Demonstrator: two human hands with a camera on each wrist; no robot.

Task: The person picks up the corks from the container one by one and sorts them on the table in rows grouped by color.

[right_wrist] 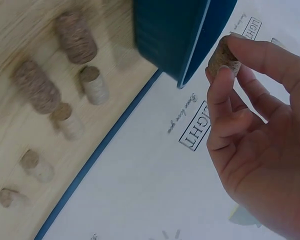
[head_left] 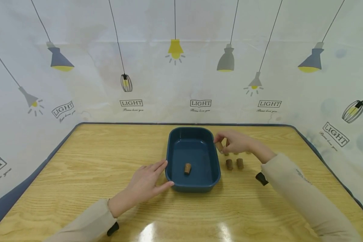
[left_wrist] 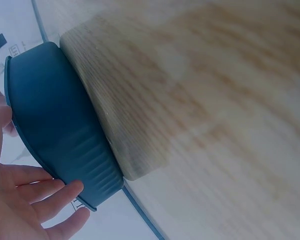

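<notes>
A dark blue rectangular tub (head_left: 193, 189) stands on the table with one cork (head_left: 187, 168) lying inside on its floor. At the tub's near left corner, my left hand (head_left: 143, 183) touches the rim with extended fingers and thumb. Just beyond the tub's right side, my right hand (head_left: 236, 142) pinches another cork (right_wrist: 223, 56) between thumb and fingertips, raised beside the rim. Several more corks stand on the table to the right; in the head view the right hand and forearm partly hide the back ones.
Two of the table corks, a left one (head_left: 229, 164) and a right one (head_left: 240, 163), form the front row. The wooden table (head_left: 109, 151) has a dark blue edge. Behind it hangs a pale backdrop (head_left: 157, 111) printed with lamps. Black straps show below both sleeves.
</notes>
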